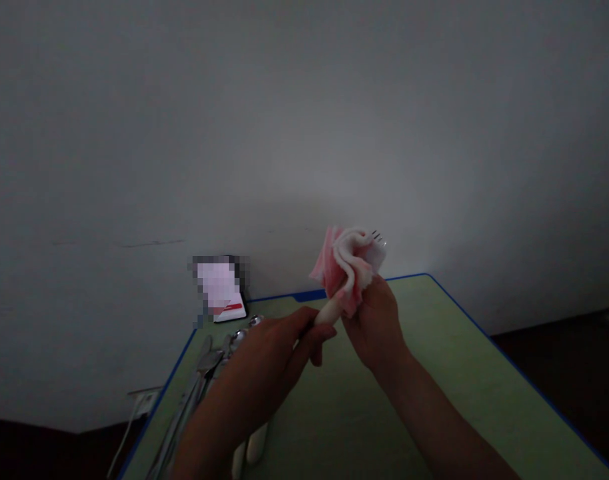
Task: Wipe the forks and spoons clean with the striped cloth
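My left hand (297, 337) grips the pale, cream-coloured handle of a fork (329, 311), held up above the table. Metal tines of the fork stick out past a pink and white cloth (352, 263) bunched around its upper part. My right hand (377, 320) is closed on the cloth from the right, with the fork inside it. The folds of the cloth hide the fork's neck and most of the right fingers.
A green table (434, 387) with a blue edge stands against a grey wall. Several pieces of metal cutlery (209, 360) lie at its left side, partly behind my left arm. A phone (222, 290) with a lit screen leans at the back left. A cable hangs near a wall socket (145, 402).
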`<state>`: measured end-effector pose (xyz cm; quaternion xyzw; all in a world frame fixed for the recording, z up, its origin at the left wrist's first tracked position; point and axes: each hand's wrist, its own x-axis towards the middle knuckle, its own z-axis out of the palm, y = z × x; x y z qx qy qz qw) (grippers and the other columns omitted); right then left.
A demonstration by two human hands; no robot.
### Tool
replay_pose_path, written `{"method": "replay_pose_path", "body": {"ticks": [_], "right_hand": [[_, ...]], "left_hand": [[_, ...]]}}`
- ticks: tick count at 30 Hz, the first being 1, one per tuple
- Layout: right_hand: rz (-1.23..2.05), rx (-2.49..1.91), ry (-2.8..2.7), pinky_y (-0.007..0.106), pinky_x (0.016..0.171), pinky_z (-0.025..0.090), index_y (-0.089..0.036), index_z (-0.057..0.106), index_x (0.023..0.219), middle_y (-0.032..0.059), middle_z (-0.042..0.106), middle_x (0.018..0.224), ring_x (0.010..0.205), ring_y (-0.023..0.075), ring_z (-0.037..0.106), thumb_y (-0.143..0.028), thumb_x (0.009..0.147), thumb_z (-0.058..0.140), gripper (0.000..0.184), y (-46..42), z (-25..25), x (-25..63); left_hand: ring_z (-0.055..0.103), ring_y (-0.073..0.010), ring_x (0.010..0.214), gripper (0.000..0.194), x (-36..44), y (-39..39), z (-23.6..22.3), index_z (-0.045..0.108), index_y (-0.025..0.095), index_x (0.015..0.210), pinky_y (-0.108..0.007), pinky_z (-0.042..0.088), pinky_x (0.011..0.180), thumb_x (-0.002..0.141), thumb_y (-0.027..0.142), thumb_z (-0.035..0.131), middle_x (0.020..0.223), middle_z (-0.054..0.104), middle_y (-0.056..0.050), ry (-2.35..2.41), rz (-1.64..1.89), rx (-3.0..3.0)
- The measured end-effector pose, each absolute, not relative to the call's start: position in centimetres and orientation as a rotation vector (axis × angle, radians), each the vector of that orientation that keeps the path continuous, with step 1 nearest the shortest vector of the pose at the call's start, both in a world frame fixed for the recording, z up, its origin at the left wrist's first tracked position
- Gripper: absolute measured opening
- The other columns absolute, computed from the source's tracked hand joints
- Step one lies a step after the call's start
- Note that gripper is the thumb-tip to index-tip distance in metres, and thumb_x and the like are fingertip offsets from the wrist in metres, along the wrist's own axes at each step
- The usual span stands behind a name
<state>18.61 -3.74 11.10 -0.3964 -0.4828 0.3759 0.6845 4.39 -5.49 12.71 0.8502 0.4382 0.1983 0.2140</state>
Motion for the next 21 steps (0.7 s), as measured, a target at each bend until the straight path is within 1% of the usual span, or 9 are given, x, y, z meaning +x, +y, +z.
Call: {"method": "replay_pose_path", "body": {"ticks": [4, 6, 8, 10, 12, 14, 18, 21], "right_hand": [[1.015, -0.776, -0.940, 0.023, 0.055, 0.041, -0.020, 0.059, 0.079, 0.0000, 0.060, 0.074, 0.064, 0.0120, 0.048, -0.027, 0.062, 0.068, 0.020, -3.80, 11.61, 18.26], [1.048, -0.767, -0.897, 0.022, 0.054, 0.039, -0.020, 0.058, 0.075, -0.0006, 0.058, 0.070, 0.062, 0.0116, 0.046, -0.027, 0.062, 0.068, 0.017, -3.79, 11.63, 18.21], [1.120, -0.770, -0.846, 0.022, 0.050, 0.036, -0.019, 0.056, 0.069, -0.0016, 0.054, 0.063, 0.056, 0.0101, 0.042, -0.032, 0.066, 0.065, 0.016, -3.79, 11.51, 18.11], [1.213, -0.740, -0.799, 0.021, 0.045, 0.031, -0.019, 0.053, 0.067, -0.0036, 0.047, 0.056, 0.049, 0.0084, 0.036, -0.041, 0.073, 0.057, 0.024, -3.79, 11.27, 17.94], [1.269, -0.711, -0.801, 0.021, 0.042, 0.027, -0.018, 0.052, 0.068, -0.0050, 0.042, 0.053, 0.045, 0.0074, 0.031, -0.047, 0.077, 0.051, 0.030, -3.81, 11.05, 17.76], [1.264, -0.697, -0.833, 0.021, 0.041, 0.025, -0.018, 0.052, 0.069, -0.0058, 0.040, 0.052, 0.044, 0.0070, 0.029, -0.048, 0.079, 0.048, 0.031, -3.89, 11.05, 17.68], [1.203, -0.758, -0.847, 0.021, 0.043, 0.030, -0.019, 0.056, 0.075, -0.0038, 0.047, 0.057, 0.048, 0.0077, 0.034, -0.043, 0.079, 0.051, 0.025, -4.20, 11.63, 17.77], [1.181, -0.787, -0.861, 0.022, 0.043, 0.034, -0.019, 0.057, 0.077, -0.0022, 0.050, 0.059, 0.048, 0.0089, 0.038, -0.044, 0.077, 0.052, 0.026, -4.32, 11.72, 17.71]], "left_hand": [[0.056, -0.0097, 0.053, 0.033, 4.57, -5.42, 12.90, 0.055, 0.019, 0.071, -0.019, 0.036, 0.051, 0.091, 0.038, 0.038, 0.059, 0.061, 0.004, 1.243, 0.547, 2.362], [0.056, -0.0097, 0.052, 0.035, 4.60, -5.37, 12.84, 0.055, 0.019, 0.068, -0.019, 0.036, 0.051, 0.091, 0.038, 0.037, 0.057, 0.061, 0.004, 1.261, 0.550, 2.366], [0.057, -0.0098, 0.052, 0.037, 4.59, -5.31, 12.63, 0.055, 0.019, 0.066, -0.019, 0.037, 0.051, 0.091, 0.038, 0.037, 0.057, 0.061, 0.003, 1.272, 0.562, 2.371], [0.058, -0.0100, 0.053, 0.036, 4.56, -5.26, 12.33, 0.056, 0.018, 0.066, -0.019, 0.038, 0.052, 0.091, 0.037, 0.038, 0.057, 0.062, 0.003, 1.275, 0.591, 2.386], [0.058, -0.0101, 0.054, 0.032, 4.53, -5.23, 12.07, 0.058, 0.018, 0.068, -0.019, 0.038, 0.052, 0.090, 0.034, 0.040, 0.058, 0.063, 0.003, 1.264, 0.617, 2.407], [0.058, -0.0101, 0.054, 0.029, 4.55, -5.22, 11.99, 0.060, 0.018, 0.070, -0.019, 0.038, 0.051, 0.089, 0.032, 0.042, 0.058, 0.064, 0.002, 1.252, 0.623, 2.415], [0.057, -0.0094, 0.051, 0.030, 4.68, -5.37, 12.37, 0.061, 0.018, 0.069, -0.019, 0.038, 0.050, 0.089, 0.033, 0.044, 0.056, 0.063, 0.003, 1.222, 0.631, 2.401], [0.055, -0.0089, 0.048, 0.031, 4.57, -5.51, 12.64, 0.060, 0.018, 0.067, -0.019, 0.037, 0.049, 0.088, 0.037, 0.046, 0.054, 0.062, 0.003, 1.194, 0.624, 2.410]]}}
